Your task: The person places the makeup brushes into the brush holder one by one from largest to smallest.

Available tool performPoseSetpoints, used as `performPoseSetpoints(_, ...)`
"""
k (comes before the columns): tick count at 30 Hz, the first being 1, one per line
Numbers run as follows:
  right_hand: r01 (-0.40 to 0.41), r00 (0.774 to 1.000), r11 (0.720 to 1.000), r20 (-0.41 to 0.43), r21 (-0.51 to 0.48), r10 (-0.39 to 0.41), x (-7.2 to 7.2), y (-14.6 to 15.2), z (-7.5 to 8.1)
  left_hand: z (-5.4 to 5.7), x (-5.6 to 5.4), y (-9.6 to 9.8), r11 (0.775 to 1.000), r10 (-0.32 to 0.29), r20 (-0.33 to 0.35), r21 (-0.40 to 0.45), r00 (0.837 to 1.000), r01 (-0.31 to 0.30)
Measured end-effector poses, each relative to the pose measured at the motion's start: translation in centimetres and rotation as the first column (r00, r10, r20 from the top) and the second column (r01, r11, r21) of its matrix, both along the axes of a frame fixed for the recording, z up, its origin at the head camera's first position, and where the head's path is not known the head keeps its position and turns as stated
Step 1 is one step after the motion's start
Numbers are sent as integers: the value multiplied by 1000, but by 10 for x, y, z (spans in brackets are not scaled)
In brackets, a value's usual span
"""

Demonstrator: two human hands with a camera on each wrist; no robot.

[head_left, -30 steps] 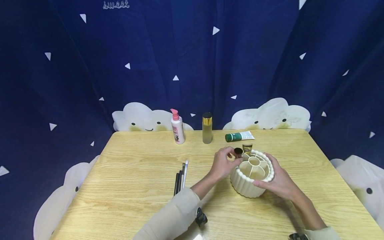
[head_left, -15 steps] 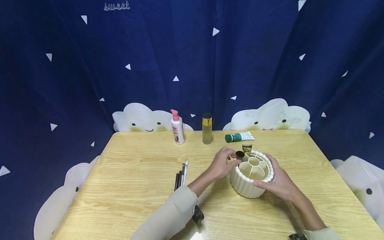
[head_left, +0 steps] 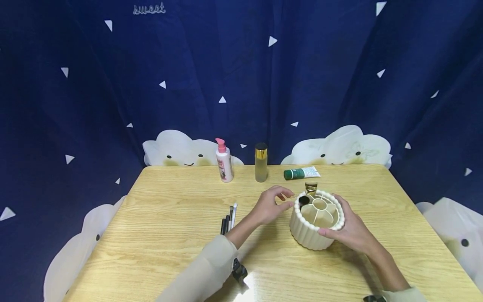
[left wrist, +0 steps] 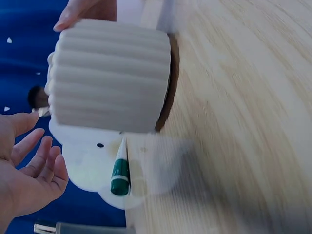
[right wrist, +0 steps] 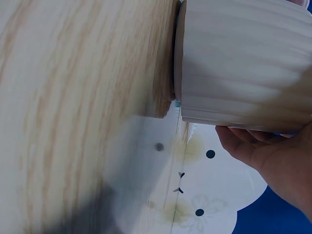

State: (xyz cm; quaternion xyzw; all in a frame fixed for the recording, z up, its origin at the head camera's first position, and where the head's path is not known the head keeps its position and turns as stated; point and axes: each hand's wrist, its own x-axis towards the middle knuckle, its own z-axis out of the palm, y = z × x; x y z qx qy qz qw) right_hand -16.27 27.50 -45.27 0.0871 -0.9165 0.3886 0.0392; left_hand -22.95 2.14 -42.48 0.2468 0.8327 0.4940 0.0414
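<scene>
A cream, ribbed round organizer (head_left: pixel 310 237), divided into several compartments, stands on the table. My right hand (head_left: pixel 349 228) grips its right side, thumb over the front rim and fingers round the far side. The dark round top of a makeup brush (head_left: pixel 303 200) shows inside the left compartment. Behind it, a dark-and-gold item (head_left: pixel 311 188) rises above the back rim. My left hand (head_left: pixel 268 205) is just left of the organizer, fingers spread and holding nothing. In the left wrist view the left palm (left wrist: pixel 29 187) faces the ribbed wall, apart from it.
Several slim makeup brushes and black sticks (head_left: pixel 228 219) lie left of centre, partly behind the left forearm. Along the back are a pink-topped pump bottle (head_left: pixel 224 165), a gold-collared bottle (head_left: pixel 260 165) and a green-and-white tube (head_left: pixel 302 173).
My left hand has let go of the dark-topped brush and drawn back left. The brush has sunk lower, into the left compartment. My right hand keeps its hold on the organizer.
</scene>
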Motion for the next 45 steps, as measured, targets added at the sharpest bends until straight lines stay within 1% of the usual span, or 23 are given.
performPoseSetpoints(3, 8, 1000, 1000, -1, -2, -8, 1, 0, -1, 0, -2, -13, 999, 21, 29, 30, 999, -22)
performPoseSetpoints(6, 15, 1000, 1000, -2, -6, -15, 2, 1, -1, 0, -4, -29, 998, 48, 42, 35, 998, -49)
performPoseSetpoints(8, 16, 1000, 1000, 0, -12, -16, 2, 1, -1, 0, -7, -41, 997, 63, 40, 34, 997, -64)
performPoseSetpoints(13, 16, 1000, 1000, -1, -11, -16, 2, 1, -1, 0, -15, -74, 992, 122, -4, 28, 993, -122)
performPoseSetpoints(15, 16, 1000, 1000, -4, -7, -16, 1, 0, -1, -1, -18, -88, 988, 157, -16, 17, 988, -156)
performPoseSetpoints(18, 16, 1000, 1000, -6, -4, -16, 1, 0, -1, -7, -21, -106, 979, 202, -12, 0, 979, -202)
performPoseSetpoints(23, 18, 1000, 1000, -2, -2, -18, 0, 1, -1, -16, -23, -129, 957, 289, 33, -31, 957, -288)
performPoseSetpoints(26, 18, 1000, 1000, 3, -5, -18, 0, 1, -2, -21, -21, -139, 945, 323, 61, -66, 944, -319)
performPoseSetpoints(31, 17, 1000, 1000, 8, -7, -17, 0, 1, -3, -30, -13, -149, 929, 351, 103, -161, 931, -332)
performPoseSetpoints(35, 15, 1000, 1000, 9, -12, -15, 0, 1, -3, -38, -5, -155, 906, 391, 120, -225, 912, -359)
performPoseSetpoints(38, 11, 1000, 1000, 7, -14, -10, 0, 1, -3, -44, 1, -158, 891, 419, 138, -251, 897, -378)
performPoseSetpoints(40, 9, 1000, 1000, 4, -16, -9, 0, 1, -3, -47, 5, -158, 890, 425, 165, -255, 890, -378)
performPoseSetpoints(42, 8, 1000, 1000, 2, -19, -8, 0, 1, -3, -51, 9, -158, 892, 424, 185, -256, 887, -373)
performPoseSetpoints(45, 10, 1000, 1000, 2, -14, -10, 0, 1, -3, -55, 15, -157, 892, 425, 183, -253, 886, -375)
